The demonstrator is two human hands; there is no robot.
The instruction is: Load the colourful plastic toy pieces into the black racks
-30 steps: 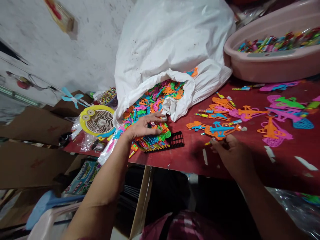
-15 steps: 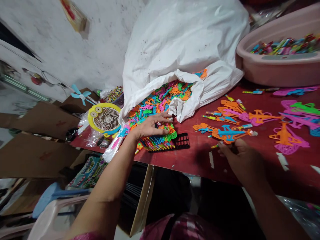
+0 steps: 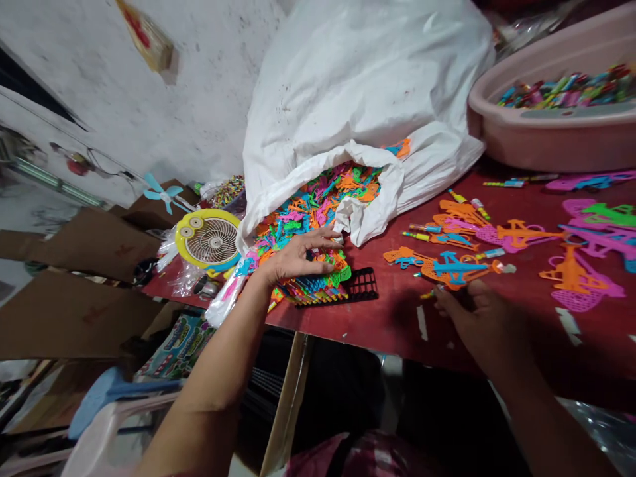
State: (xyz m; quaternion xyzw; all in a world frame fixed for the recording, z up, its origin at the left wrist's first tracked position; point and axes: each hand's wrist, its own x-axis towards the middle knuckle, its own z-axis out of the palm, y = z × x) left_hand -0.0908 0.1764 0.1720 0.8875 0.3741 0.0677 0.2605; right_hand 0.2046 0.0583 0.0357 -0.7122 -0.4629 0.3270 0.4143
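My left hand [image 3: 304, 257] lies over the filled end of a black rack [image 3: 364, 285], fingers stretched out and apart. Under it, a row of small tubes with colourful contents [image 3: 322, 293] and bright plastic pieces stands in the rack. My right hand [image 3: 489, 321] is closed at the thumb and fingertips around a small yellow-banded tube [image 3: 427, 295], just above the red table [image 3: 358, 324]. Just beyond that hand lie a blue plastic airplane [image 3: 454, 265] and an orange racket-shaped piece [image 3: 405, 255]. The right fingers partly hide the tube.
A big white sack [image 3: 368, 73] spills plastic pieces [image 3: 318, 199] behind the rack. At back right stands a pink basin [image 3: 551, 142] of tubes. Orange and pink toys [image 3: 576, 271] lie at right. A yellow fan [image 3: 209, 238] and cardboard boxes [image 3: 74, 311] are at left.
The view has shifted very slightly. Both hands stay in nearly the same places, the left over the rack and the right at the small tube.
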